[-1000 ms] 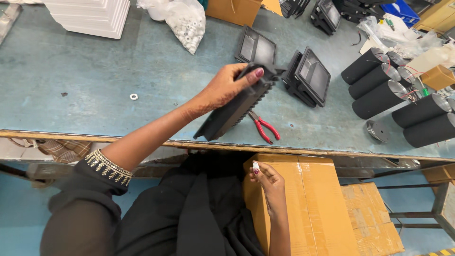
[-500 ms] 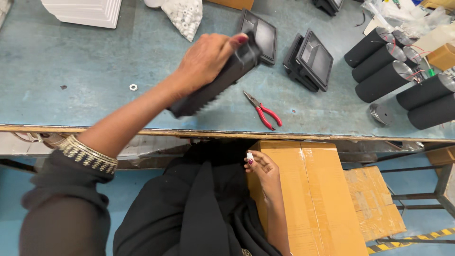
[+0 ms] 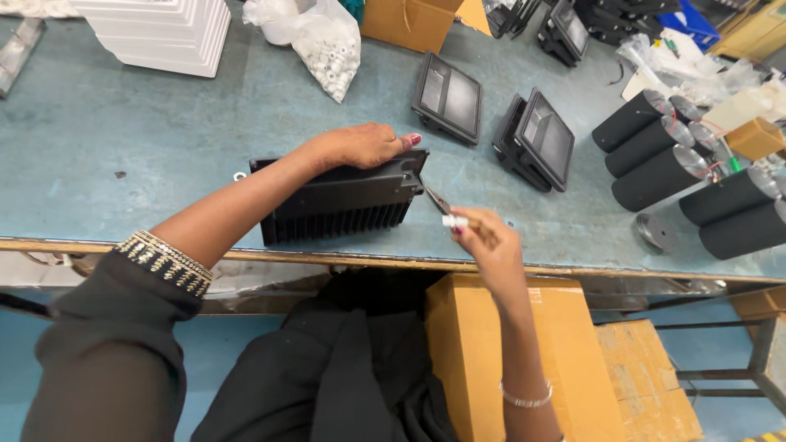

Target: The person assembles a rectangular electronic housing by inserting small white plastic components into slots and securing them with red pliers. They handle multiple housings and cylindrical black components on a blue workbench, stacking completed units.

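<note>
Both hands (image 3: 360, 147) near bench edge (image 3: 164, 245)

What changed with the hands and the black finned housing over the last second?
The left hand turned the black finned housing from a diagonal tilt and laid it flat along the table edge, fins toward the person, keeping its grip. The right hand rose from the cardboard box to the housing's right end, bringing a small white part. The other black lamps and black cylinders look unmoved.

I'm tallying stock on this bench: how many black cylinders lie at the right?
5: three side by side at the upper right, two nearer the table edge. More may lie beyond the frame.
</note>
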